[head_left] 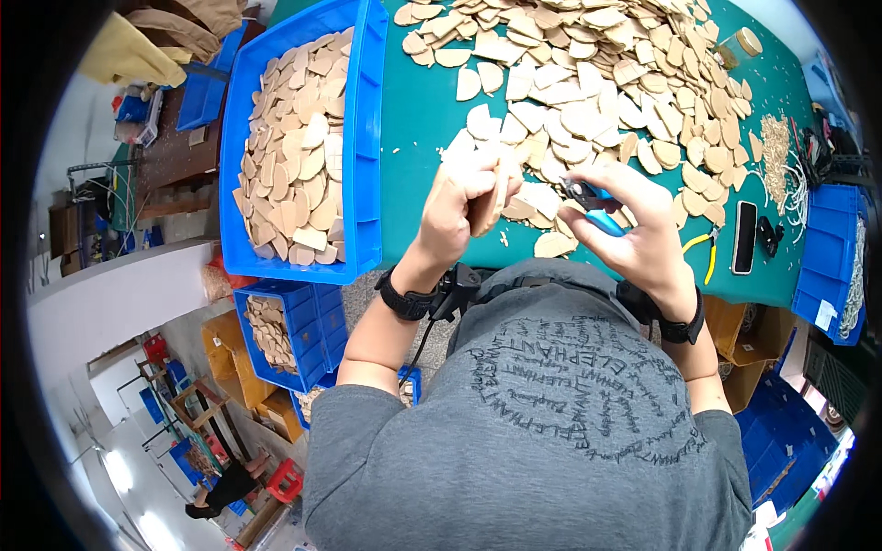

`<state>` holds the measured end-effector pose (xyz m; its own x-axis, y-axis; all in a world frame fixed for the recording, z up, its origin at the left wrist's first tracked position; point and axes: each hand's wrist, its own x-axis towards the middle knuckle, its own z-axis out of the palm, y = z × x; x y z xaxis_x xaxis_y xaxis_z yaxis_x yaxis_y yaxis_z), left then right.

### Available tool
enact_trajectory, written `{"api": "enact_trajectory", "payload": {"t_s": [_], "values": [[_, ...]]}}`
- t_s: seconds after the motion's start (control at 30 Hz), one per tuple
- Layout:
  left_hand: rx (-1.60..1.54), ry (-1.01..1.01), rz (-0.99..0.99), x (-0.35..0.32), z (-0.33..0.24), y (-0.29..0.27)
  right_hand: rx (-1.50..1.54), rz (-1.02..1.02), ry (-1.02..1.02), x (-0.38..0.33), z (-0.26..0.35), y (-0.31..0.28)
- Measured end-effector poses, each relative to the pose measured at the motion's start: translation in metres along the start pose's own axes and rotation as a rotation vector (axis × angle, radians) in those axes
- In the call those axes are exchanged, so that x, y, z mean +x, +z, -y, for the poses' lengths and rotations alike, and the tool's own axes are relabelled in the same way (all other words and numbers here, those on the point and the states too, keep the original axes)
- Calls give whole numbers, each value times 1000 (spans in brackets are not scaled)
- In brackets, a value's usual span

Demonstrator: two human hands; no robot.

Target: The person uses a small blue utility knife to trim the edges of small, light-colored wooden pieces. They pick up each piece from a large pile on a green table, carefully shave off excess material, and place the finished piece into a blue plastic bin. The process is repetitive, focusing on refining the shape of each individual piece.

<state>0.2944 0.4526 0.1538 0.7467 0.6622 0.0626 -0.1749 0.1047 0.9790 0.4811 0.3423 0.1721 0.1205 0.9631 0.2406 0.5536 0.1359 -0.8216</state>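
My left hand (447, 207) is closed around a flat tan half-round piece (492, 195), held on edge above the near side of the green table (413, 110). In my right hand (650, 225) is a pair of nippers (602, 219) with blue handles and dark jaws. The jaws point left toward the piece, with a gap between the two. A large heap of similar tan half-round pieces (588, 87) spreads over the table beyond both hands. More of them fill the big blue bin (364, 138) to my left.
Right of my right hand lie yellow-handled pliers (711, 257) and a phone (744, 237). Farther right are small tan scraps (776, 165), white cords and a blue crate (824, 253). A jar (740, 46) stands at the far right. Another filled blue bin (317, 326) sits below, left.
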Motion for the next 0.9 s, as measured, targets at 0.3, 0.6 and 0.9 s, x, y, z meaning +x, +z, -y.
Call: {"api": "enact_trajectory", "payload": {"t_s": [0.3, 0.6, 0.9], "values": [[257, 149, 50, -1, -7, 11, -224, 57, -230, 15, 18, -9], [284, 162, 33, -4, -13, 17, -326, 59, -266, 13, 17, -10], [347, 60, 56, -8, -16, 15, -337, 27, -295, 12, 17, -9]]}}
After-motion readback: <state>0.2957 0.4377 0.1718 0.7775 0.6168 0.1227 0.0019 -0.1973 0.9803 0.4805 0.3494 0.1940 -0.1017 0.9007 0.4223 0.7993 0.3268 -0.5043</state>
